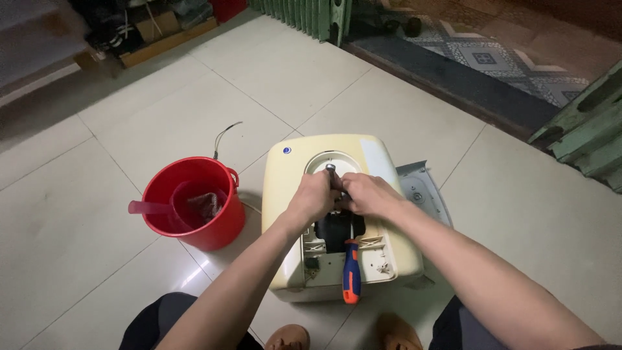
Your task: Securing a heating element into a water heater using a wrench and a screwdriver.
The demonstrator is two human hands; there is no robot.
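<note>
Cream appliance casing (337, 214): box-shaped, rounded corners, lying flat on the floor between the person's knees. A small round blue badge sits at its upper left corner; wording not told. A pale oval recess lies at the centre of the top, and an open cavity below it shows a dark part and white plastic ribs.

Left hand (315, 198): over the middle of the casing, fingers curled tight around a short metal shaft (331, 172) that stands up from the recess.

Right hand (364, 194): just beside the left hand, touching it, fingers bent and pressed together over the same spot; what they pinch cannot be told.

Screwdriver (350, 272): blue and orange handle, lying on the near edge of the casing, pointing toward the hands, untouched.

Grey metal plate (424, 194): flat, partly under the right side of the casing.

Red bucket (194, 201): round, with a handle, just left of the casing. Inside it lie a pink scoop (152, 208) and a brown rag.

Thin wire (223, 137): on the tiles beyond the bucket.

Floor (162, 116): large glossy pale tiles, reflecting light near the person's knees.

Room: a patterned mat (492, 58) and dark threshold at upper right, green slatted panels (304, 16) at the top and right edge, shoes and a low wooden shelf at upper left.
</note>
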